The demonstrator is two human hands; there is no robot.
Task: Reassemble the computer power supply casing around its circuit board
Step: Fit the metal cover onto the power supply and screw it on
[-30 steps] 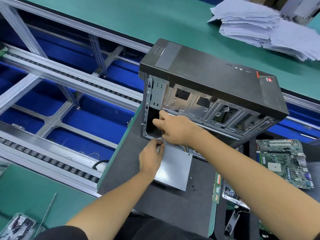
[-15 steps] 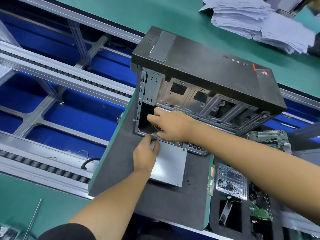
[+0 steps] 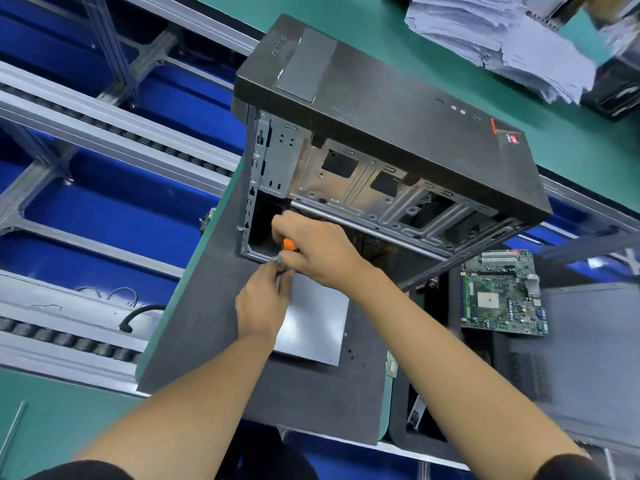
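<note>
Power supply casing (image 3: 311, 323), grey sheet metal, lies flat on the dark mat (image 3: 214, 341), far edge just beside the open mouth of the computer case (image 3: 381, 133). Right hand (image 3: 318, 252) is clenched round an orange-handled screwdriver (image 3: 289, 244); the tip is hidden under the fingers. Left hand (image 3: 261, 306) pinches something small at the casing's far corner, likely the screw or the shaft; cannot tell which. Step in hand, by judgement: driving a corner screw. To do it well: keep the driver square to the screw head, let the left fingers guide only until the thread bites, press lightly, stop once snug. Risk: the driver slips and the casing slides on the mat
</note>
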